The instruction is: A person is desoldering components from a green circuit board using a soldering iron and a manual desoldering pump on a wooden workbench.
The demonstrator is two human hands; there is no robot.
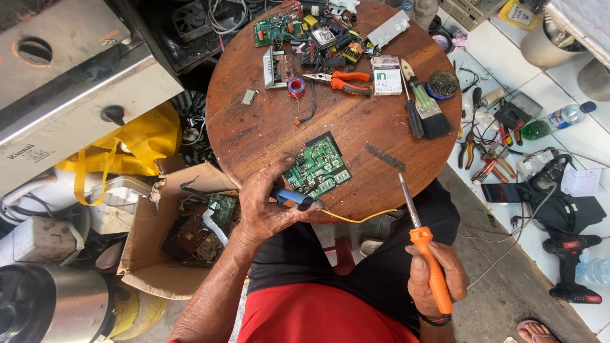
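Note:
A green circuit board (318,169) lies near the front edge of a round wooden table (267,127). My left hand (267,206) grips a blue-handled tool (291,197) with a thin yellow wire (356,220) trailing from it, right at the board's near-left corner. My right hand (437,276) holds an orange-handled soldering iron (424,244) over my lap. Its metal tip points up toward the table's edge, just right of the board, and touches nothing.
Across the table's far side lie small circuit boards (276,28), orange pliers (343,81), a paintbrush (427,105), a white box (387,76) and tape. A cardboard box of parts (184,235) stands at left. Hand tools and a drill (572,254) litter the white floor at right.

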